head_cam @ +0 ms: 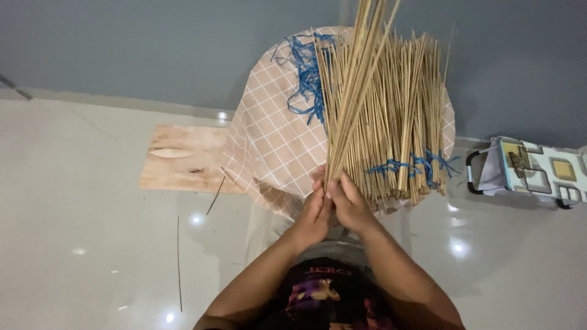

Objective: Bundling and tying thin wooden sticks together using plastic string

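Bamboo-pale sticks are what we see most of: a large bundle of thin sticks (397, 116) lies on a checked peach cloth (269, 134) just beyond our fingertips, its near ends level with our knuckles and a little to their right. Blue plastic twine (416, 164) binds that bundle near its close end, and more loose blue strands (306, 73) trail across the cloth, up and to the left of the fingers.

Out of the bundle rises a smaller sheaf of sticks (358, 79), and that sheaf is what both hands grip. Its long axis runs straight away from us, from the fingers up toward the top edge of the view, leaning slightly right. We hold it at its very bottom, so nearly all its length lies beyond the fingers.

Our left hand (313, 214) and right hand (350, 205) are pressed side by side, fingers curled and closed around the sheaf's lower end; neither hand is clearly nearer, though the right one sits slightly higher on the sticks.

Left of the fingers, past the cloth, lies a flat wooden board (183, 159) on the pale glossy floor (92, 214). Well apart to the right stands a patterned box with a dark handle (532, 171).

Hidden from us: the sheaf's tips, cut off at the top edge; the fingertips, tucked behind the sticks; and whatever the cloth covers. We cannot count the sticks held. 2 stray sticks (179, 263) lie on the floor, down and left of the hands.
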